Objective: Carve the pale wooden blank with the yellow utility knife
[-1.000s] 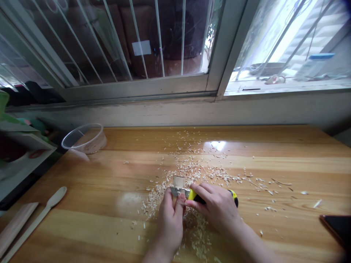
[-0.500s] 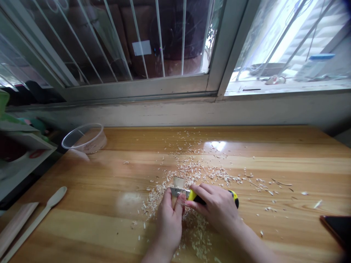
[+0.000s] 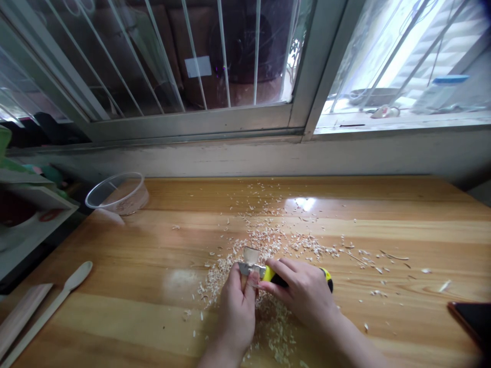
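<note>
My left hand (image 3: 238,301) is closed around a small pale piece of wood (image 3: 251,255), whose squared end sticks up past the fingers. In my right hand (image 3: 305,286) is a utility knife (image 3: 270,274) with a yellow and black handle. Its metal blade lies across the wood, and my left thumb rests close against the blade's near side. The lower part of the wood is hidden in my left hand. Wood shavings (image 3: 276,237) are scattered under and around both hands.
On the left lie a wooden spoon (image 3: 57,301) and a flat strip of wood (image 3: 26,312). A clear plastic bowl (image 3: 118,197) stands at the back left of the table (image 3: 153,245). A dark flat device (image 3: 471,324) lies at the right edge. Behind the table is a barred window (image 3: 199,122).
The blade has shifted very slightly on the wood, with a small curl now visible at the cut. Both hands keep nearly the same place and grip.
</note>
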